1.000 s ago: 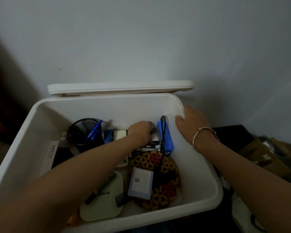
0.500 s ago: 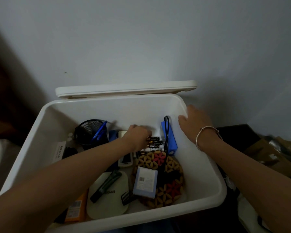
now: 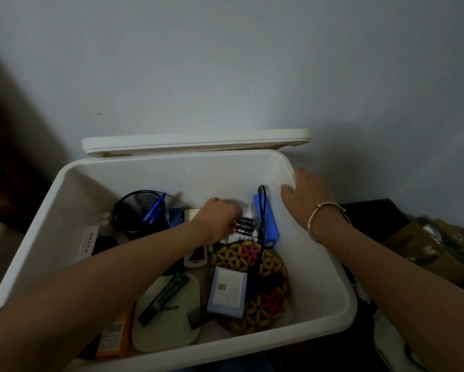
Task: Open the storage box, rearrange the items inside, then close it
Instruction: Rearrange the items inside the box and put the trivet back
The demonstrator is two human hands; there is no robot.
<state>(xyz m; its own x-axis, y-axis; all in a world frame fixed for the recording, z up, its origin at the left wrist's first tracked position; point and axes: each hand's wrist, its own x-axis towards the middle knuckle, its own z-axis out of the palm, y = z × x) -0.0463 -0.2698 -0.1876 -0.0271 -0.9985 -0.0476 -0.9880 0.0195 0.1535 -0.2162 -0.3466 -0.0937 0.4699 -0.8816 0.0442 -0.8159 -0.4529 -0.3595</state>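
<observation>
The white storage box [image 3: 330,264] stands open, and its lid [image 3: 196,142] leans against the wall behind it. My left hand [image 3: 216,220] reaches deep inside and grips a pack of black batteries [image 3: 244,226] near the back wall. My right hand [image 3: 306,200] rests over the box's right rim, thumb inside, next to a blue power bank [image 3: 267,224] with a black cable. A flower-patterned woven mat [image 3: 255,280] lies in the box under a pale blue small box [image 3: 226,291].
Also inside: a black mesh pen cup [image 3: 137,213] with a blue pen, a cream pad [image 3: 169,318] with a dark green tool and a black comb, an orange packet [image 3: 114,334], a white remote [image 3: 197,256]. Cardboard clutter [image 3: 434,245] sits at right.
The view has shifted, so the box sits more to the right in frame. My left hand stays at the batteries and has drawn slightly left. My right hand keeps its place on the rim.
</observation>
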